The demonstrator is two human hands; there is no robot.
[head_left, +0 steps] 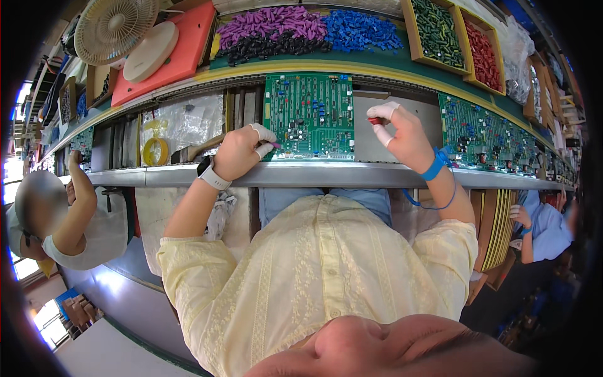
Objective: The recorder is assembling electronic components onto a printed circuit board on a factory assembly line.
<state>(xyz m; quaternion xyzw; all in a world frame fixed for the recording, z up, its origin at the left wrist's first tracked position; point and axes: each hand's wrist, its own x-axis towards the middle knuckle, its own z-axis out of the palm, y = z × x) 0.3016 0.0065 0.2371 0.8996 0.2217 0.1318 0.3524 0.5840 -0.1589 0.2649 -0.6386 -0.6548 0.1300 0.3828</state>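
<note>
A green circuit board set with many small components lies on the line in front of me. Against its lower left edge, my left hand is closed in a pinch around a small purple component. Over the grey gap right of the board, my right hand pinches a small red component between thumb and forefinger, apart from the board. White finger cots cover the pinching fingertips of both hands. A blue wrist strap with a cord circles my right wrist; a watch is on my left.
Loose purple parts, black parts and blue parts lie beyond the rail. Boxes of green parts and red parts stand right. More boards line the right. Yellow tape and a brush lie left.
</note>
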